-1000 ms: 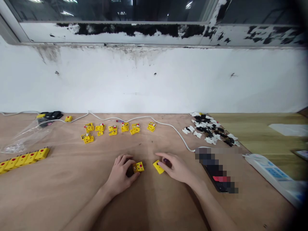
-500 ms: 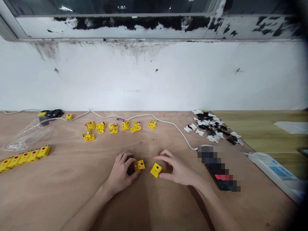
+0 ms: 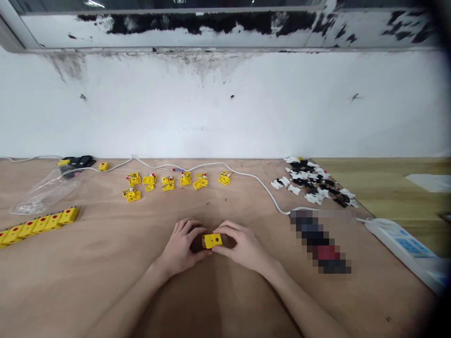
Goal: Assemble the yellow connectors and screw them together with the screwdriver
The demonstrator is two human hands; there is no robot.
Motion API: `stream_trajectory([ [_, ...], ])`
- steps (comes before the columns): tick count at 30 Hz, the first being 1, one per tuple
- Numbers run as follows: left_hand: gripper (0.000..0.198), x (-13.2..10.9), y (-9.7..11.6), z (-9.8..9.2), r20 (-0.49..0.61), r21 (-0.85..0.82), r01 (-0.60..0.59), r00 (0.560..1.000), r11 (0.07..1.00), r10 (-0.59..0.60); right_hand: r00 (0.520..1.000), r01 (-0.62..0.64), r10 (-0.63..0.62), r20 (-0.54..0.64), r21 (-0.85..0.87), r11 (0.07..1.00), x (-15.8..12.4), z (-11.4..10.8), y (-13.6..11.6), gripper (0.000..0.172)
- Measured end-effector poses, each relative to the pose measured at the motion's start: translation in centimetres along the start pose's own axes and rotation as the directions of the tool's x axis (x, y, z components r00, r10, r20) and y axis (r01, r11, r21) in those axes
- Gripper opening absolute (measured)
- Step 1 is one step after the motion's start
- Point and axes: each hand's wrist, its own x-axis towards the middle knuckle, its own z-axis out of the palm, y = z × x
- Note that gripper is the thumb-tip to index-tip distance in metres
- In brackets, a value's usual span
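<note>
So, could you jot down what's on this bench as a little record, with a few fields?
Left hand: gripping one end of a yellow connector block
Right hand: gripping its other end
Surface: wooden bench
Beyond the hands: small yellow connector parts in clusters
Far left: row of yellow connectors, plastic bag
Right: white and black plastic pieces, white power strip

Both hands (image 3: 211, 246) around a yellow plastic connector (image 3: 212, 241), fingers (image 3: 225, 230) touching it.
</note>
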Motion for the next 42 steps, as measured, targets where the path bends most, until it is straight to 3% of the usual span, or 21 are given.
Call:
stream_trajectory([
  [3,0.056,0.0,0.1,-0.3,0.009,-0.036,0.008,1.000,0.999,-0.008,1.000,-0.005,0.005,0.009,-0.071,0.997,0.1,0.6,0.0,0.027],
  [7,0.042,0.0,0.1,-0.7,0.040,-0.055,-0.017,0.999,0.998,0.019,1.000,0.006,-0.005,0.013,-0.139,0.990,0.2,0.9,-0.1,0.026],
  [15,0.035,0.0,-0.1,-0.9,0.083,-0.082,-0.036,0.996,0.996,0.043,0.998,-0.013,0.028,0.051,-0.280,0.960,0.4,1.1,-0.3,0.026],
  [23,0.034,0.4,-0.5,-0.8,0.064,0.058,-0.098,0.994,0.993,0.094,0.990,-0.016,0.059,0.127,-0.316,0.949,0.7,0.5,-0.8,0.030],
  [30,0.034,0.3,-0.5,-0.3,0.011,0.011,-0.049,0.999,0.999,0.049,0.990,-0.019,0.061,0.129,-0.304,0.952,0.3,0.8,-0.1,0.039],
  [38,0.030,1.0,-0.4,-0.1,0.006,0.025,-0.009,1.000,1.000,0.009,1.000,0.018,-0.018,0.001,-0.222,0.975,0.5,0.9,1.2,0.028],
  [42,0.036,0.7,-0.5,0.1,0.019,0.024,0.021,1.000,1.000,-0.021,0.999,0.004,-0.008,-0.033,-0.129,0.992,0.4,1.0,1.8,0.032],
])
